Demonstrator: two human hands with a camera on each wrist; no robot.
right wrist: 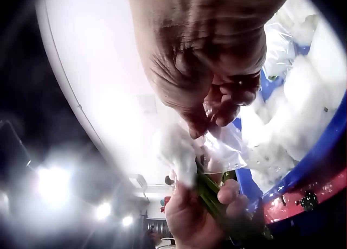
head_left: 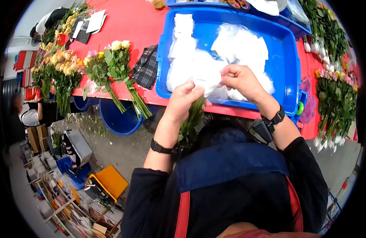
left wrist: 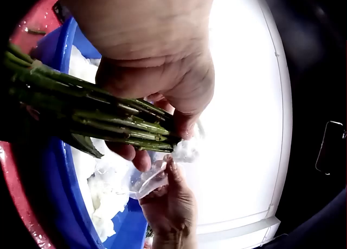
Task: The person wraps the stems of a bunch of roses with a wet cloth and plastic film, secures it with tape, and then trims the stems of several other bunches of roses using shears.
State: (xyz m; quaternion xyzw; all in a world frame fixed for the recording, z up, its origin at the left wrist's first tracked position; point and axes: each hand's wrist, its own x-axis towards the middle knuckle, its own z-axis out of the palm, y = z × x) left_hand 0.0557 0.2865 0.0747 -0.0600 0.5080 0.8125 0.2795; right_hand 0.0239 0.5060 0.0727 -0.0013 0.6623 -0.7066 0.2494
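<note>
My left hand [head_left: 183, 102] grips a bundle of green stems [left wrist: 114, 116] close to their cut ends, fingers wrapped round it. Wet white wadding [right wrist: 178, 151] covers the stem ends. My right hand [head_left: 243, 82] pinches a thin clear plastic bag [left wrist: 149, 182] between thumb and fingers, right at the wadded ends. In the head view, both hands are over the near edge of a blue tub [head_left: 287, 65], which holds white wadding [head_left: 246, 49] in heaps. The stems hang down below my left hand, and their flower heads are hidden.
On the red table [head_left: 141, 25], bunches of cream roses [head_left: 115, 59] and a dark checked cloth [head_left: 145, 66] lie left of the tub. Wrapped flower bunches [head_left: 336, 101] are at the right. A blue basin [head_left: 121, 119] stands on the floor. Scissors [head_left: 238, 4] lie beyond the tub.
</note>
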